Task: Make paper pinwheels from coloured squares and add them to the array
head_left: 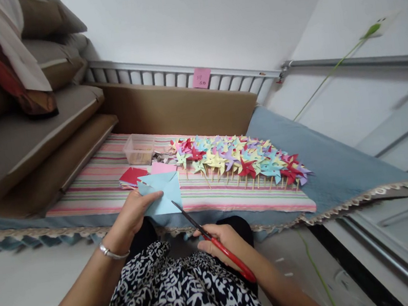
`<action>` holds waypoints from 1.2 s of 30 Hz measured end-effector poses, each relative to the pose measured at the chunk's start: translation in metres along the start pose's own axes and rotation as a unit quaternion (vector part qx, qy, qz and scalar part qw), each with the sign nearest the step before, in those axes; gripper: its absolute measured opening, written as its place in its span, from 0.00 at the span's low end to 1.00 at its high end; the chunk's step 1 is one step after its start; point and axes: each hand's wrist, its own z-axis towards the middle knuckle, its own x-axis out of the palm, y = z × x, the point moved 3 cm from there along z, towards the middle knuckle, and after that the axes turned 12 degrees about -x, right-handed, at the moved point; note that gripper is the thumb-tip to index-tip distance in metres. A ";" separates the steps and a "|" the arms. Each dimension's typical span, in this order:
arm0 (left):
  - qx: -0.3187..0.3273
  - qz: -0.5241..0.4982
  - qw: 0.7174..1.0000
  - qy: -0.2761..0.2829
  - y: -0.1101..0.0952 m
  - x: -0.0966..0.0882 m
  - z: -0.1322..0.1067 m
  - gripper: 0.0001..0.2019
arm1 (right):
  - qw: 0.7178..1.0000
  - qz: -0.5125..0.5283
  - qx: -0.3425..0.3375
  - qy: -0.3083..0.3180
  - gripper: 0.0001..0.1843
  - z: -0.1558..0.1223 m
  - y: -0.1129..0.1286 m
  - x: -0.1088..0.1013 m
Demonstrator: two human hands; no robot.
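My left hand [135, 209] pinches the left side of a light blue paper square [168, 196], which has slits cut in from its corners. In my right hand [217, 242] is a pair of scissors [230, 257] with red handles and dark blades. The blade tips point up and left at the lower right part of the paper; I cannot tell if they touch it. Just beyond the paper lie a stack of red and other coloured paper [133, 176] and some pink paper [163, 167].
Many paper pinwheels [241, 158] on sticks lie on the striped cloth [94, 192] to the right. A clear plastic box [139, 149] with thin sticks stands behind the paper. A cardboard panel [177, 108] leans against the radiator [143, 76]. Stacked cushions [39, 127] fill the left.
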 end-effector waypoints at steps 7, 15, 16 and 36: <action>0.007 0.018 1.000 0.001 0.000 0.003 -0.001 0.19 | 1.000 -0.008 0.002 0.004 0.16 0.002 0.004 0.000; 0.006 0.018 1.000 0.017 -0.002 0.007 -0.004 0.19 | 1.000 -0.010 0.005 -0.005 0.15 0.006 0.004 0.001; 0.006 0.020 1.000 0.015 -0.003 0.007 -0.004 0.19 | 1.000 -0.010 0.007 -0.008 0.15 0.006 0.004 0.001; 0.006 0.019 1.000 0.006 -0.005 0.010 -0.003 0.21 | 0.999 -0.043 -0.026 0.010 0.16 0.008 0.003 -0.002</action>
